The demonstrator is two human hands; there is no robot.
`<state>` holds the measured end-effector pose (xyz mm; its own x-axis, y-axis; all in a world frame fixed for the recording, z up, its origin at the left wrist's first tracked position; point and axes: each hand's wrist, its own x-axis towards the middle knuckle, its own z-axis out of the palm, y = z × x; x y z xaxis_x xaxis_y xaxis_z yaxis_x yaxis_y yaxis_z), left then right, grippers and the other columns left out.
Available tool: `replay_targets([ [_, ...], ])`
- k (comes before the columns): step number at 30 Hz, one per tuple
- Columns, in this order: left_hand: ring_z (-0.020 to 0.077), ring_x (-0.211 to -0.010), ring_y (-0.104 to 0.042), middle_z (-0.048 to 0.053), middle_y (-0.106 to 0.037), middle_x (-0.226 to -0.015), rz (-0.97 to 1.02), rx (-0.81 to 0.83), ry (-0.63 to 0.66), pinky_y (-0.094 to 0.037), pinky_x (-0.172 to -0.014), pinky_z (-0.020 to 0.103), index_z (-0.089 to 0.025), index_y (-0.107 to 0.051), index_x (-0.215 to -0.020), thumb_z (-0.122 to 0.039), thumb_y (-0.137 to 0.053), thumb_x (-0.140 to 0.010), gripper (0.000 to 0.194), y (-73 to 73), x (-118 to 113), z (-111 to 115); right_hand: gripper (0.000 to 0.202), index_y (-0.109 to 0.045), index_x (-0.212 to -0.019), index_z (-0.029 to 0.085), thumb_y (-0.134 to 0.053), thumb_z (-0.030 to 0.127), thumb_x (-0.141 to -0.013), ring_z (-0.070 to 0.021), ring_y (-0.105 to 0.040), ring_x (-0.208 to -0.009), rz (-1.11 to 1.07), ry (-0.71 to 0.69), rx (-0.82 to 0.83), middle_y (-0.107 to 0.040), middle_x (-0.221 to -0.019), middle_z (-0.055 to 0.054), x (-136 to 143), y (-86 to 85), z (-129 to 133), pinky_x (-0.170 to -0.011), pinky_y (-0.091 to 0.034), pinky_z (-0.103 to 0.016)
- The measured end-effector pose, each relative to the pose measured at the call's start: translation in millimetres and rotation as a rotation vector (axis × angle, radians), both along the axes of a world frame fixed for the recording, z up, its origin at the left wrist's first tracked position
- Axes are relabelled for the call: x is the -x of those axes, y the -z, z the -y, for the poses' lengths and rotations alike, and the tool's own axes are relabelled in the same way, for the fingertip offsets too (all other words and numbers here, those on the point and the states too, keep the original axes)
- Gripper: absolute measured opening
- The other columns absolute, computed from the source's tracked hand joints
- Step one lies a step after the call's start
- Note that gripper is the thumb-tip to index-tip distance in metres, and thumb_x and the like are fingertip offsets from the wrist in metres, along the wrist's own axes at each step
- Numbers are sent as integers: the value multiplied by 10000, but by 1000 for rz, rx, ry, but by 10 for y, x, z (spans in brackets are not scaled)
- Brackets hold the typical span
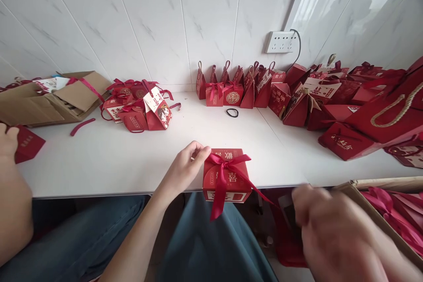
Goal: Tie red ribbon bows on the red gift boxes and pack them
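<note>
Left hand (187, 165) and right hand (333, 224) are apart at the near edge of the white surface (115, 163). The left has thumb and fingertips closed in a pinch at the far left corner of a small red card box with pale printed characters (242, 175), just where one loop of its glossy crimson ribbon bow (225, 165) ends; whether it grips loop, card or both is hidden. The right is curled and blurred beside a narrow ribbon tail (261, 193) that stretches towards it from the box, and I cannot tell whether it holds the end.

The box sits at the middle of the near edge, its front side seeming to reach past that edge, so moving it farther onto the surface would probably give steadier support. Keep the left pinch light, since thin card is likely to dent at a corner. Any pull on the narrow tail is best slow, level and in line with the knot, or the bow may slide off centre. The broad tail (218, 205) hanging in front is best kept flat and untwisted, and the ribbon clear of the open brown cardboard carton (390, 182) on the right.
</note>
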<state>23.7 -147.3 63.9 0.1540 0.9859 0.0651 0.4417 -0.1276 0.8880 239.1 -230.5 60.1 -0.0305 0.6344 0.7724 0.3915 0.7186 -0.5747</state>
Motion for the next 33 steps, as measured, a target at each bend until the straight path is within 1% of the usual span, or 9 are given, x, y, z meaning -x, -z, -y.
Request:
replay_targets([
  [3, 103, -568, -376, -52, -399, -617, 12, 41, 50, -315, -558, 228, -193, -439, -664, -523, -473, -855, 382, 3, -7, 14, 402, -414, -602, 211, -362, 373, -967, -124, -369, -469, -6, 136, 252, -392, -526, 16, -57, -22, -378, -428, -280, -263],
  [6, 112, -621, -427, -44, -463, -674, 30, 42, 70, -336, -589, 224, -197, -500, -737, -492, -507, -848, 315, 21, -30, 10, 489, -384, -586, 203, -361, 570, -909, -110, -339, -499, 58, 48, 680, -360, -537, 34, 28, 58, -696, -464, -286, -243],
  [8, 110, -616, -422, -45, -452, -667, 38, 26, 67, -334, -589, 223, -196, -494, -726, -474, -507, -853, 306, 25, -39, 5, 498, -363, -585, 203, -400, 612, -867, -104, -312, -516, 42, -7, 807, -339, -549, 43, 100, 120, -778, -481, -276, -240],
  [13, 96, -575, -341, -54, -350, -615, 168, 72, 62, -289, -564, 221, -189, -390, -630, -438, -499, -861, 356, 44, -40, 52, 453, -391, -583, 198, -483, 553, -848, -103, -328, -546, -187, -137, 802, -374, -568, 40, 180, 219, -737, -513, -279, -238],
  [16, 96, -575, -311, -53, -312, -604, 279, 122, 0, -272, -560, 224, -190, -343, -611, -405, -487, -867, 364, 122, -70, 117, 424, -409, -594, 193, -527, 506, -854, -98, -342, -545, -363, -207, 772, -401, -566, 42, 197, 299, -704, -523, -293, -231],
  [20, 94, -564, -263, -53, -263, -602, 371, 94, -96, -254, -541, 227, -194, -294, -606, -365, -479, -866, 362, 249, -160, 183, 392, -433, -613, 187, -560, 457, -867, -86, -346, -536, -542, -255, 748, -425, -573, 47, 222, 435, -670, -507, -297, -211],
  [28, 95, -546, -263, -53, -264, -586, 296, 29, -229, -256, -516, 230, -201, -286, -604, -316, -433, -864, 319, 246, -298, 232, 385, -423, -619, 185, -633, 438, -819, -72, -339, -502, -851, -323, 798, -411, -574, 54, 315, 511, -639, -483, -322, -190],
  [31, 94, -543, -257, -52, -248, -585, 305, 19, -247, -254, -512, 230, -202, -265, -596, -309, -438, -858, 331, 247, -300, 222, 404, -405, -614, 189, -641, 458, -802, -74, -342, -489, -870, -318, 844, -401, -561, 54, 283, 509, -658, -473, -333, -193],
  [33, 92, -539, -260, -52, -245, -586, 310, 27, -224, -256, -511, 228, -201, -261, -589, -324, -457, -853, 351, 247, -273, 207, 393, -427, -621, 188, -610, 468, -828, -86, -392, -516, -742, -329, 864, -437, -583, 39, 204, 521, -673, -493, -367, -200],
])
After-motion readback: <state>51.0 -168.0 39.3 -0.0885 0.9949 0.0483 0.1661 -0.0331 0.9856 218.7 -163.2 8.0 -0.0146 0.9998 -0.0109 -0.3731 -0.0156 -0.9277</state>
